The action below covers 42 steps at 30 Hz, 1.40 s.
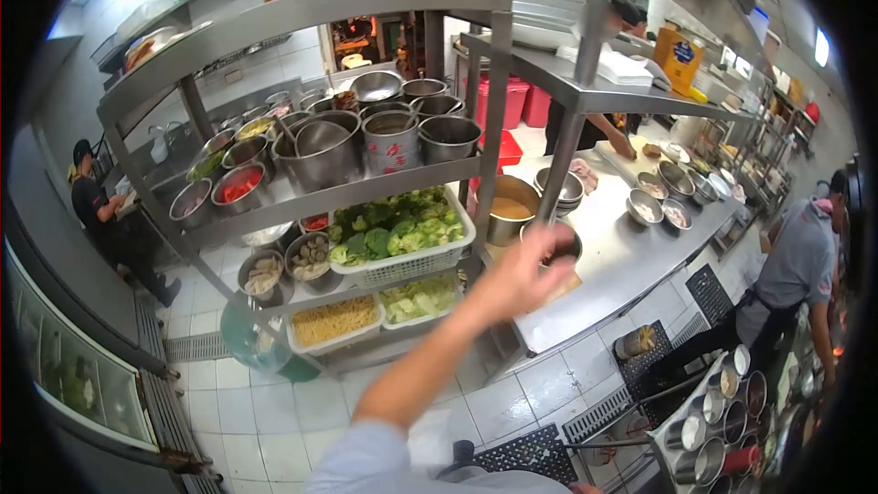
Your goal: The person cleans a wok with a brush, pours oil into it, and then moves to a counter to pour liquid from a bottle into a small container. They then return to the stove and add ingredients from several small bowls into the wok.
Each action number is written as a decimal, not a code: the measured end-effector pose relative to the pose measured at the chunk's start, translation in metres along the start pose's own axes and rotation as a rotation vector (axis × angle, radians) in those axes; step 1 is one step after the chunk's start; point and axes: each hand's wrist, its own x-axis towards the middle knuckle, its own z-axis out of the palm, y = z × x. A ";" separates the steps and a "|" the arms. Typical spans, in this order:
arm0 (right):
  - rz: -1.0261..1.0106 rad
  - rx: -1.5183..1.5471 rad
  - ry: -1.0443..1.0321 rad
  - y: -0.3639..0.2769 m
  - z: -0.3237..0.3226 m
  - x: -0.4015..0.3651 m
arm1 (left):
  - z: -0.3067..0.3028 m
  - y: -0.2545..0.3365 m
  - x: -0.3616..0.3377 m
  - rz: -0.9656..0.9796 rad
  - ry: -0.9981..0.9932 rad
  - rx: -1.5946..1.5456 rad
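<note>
My left hand point(523, 276) reaches forward over the near corner of the steel counter point(608, 284), thumb and fingers apart and slightly blurred. Just beyond the fingers is a round pot with dark contents point(560, 245), partly hidden behind the hand. A larger steel pot of brown liquid point(510, 203) stands beside it, close to the shelf post. Only a sliver of my right hand point(583, 488) shows at the bottom edge, its fingers out of sight.
A steel rack point(334, 197) on the left bears pots, a basket of broccoli point(393, 233) and a tray of noodles point(336, 325). Bowls point(645, 206) stand along the counter. One person point(796, 256) works at right, another point(96, 210) at far left. Black mats point(526, 457) lie on the tiles.
</note>
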 end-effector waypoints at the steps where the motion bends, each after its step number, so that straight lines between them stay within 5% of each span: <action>1: 0.051 0.015 0.001 0.003 0.006 -0.002 | -0.014 0.017 0.034 0.091 0.117 -0.015; 3: 0.114 0.033 0.011 0.010 0.013 -0.008 | -0.031 0.038 0.101 0.416 0.366 0.093; 8: 0.200 0.070 0.047 0.012 0.022 -0.015 | -0.024 0.045 0.231 0.442 0.824 0.388; 13: 0.268 0.105 0.080 0.017 0.030 -0.023 | -0.013 0.056 0.276 0.398 0.799 0.214; 16: 0.309 0.118 0.092 0.026 0.041 -0.027 | -0.022 0.068 0.279 0.170 0.787 0.068; 21: 0.344 0.100 0.096 0.065 0.069 -0.030 | -0.034 0.036 0.289 0.175 0.679 -0.068; 23: 0.342 0.054 0.085 0.092 0.080 -0.028 | -0.030 0.008 0.314 0.385 0.864 0.232; 24: 0.313 0.111 0.169 0.048 0.061 -0.038 | -0.037 -0.005 0.319 0.563 0.815 0.646; 25: 0.316 0.109 0.195 0.036 0.055 -0.041 | -0.040 -0.009 0.316 0.601 0.755 0.656; 26: 0.328 0.109 0.110 -0.004 0.025 -0.047 | -0.043 -0.008 0.313 0.596 0.712 0.598; 28: 0.381 0.134 0.117 0.020 0.036 -0.040 | -0.047 -0.004 0.304 0.552 0.671 0.423; 30: 0.402 0.150 0.094 0.022 0.037 -0.039 | -0.046 0.021 0.287 0.397 0.648 0.258; 31: 0.426 0.149 0.036 0.008 0.026 -0.036 | -0.043 0.039 0.275 0.171 0.591 0.054; 42: 0.384 0.222 0.105 0.052 -0.001 0.008 | -0.059 0.020 0.282 0.210 0.559 -0.078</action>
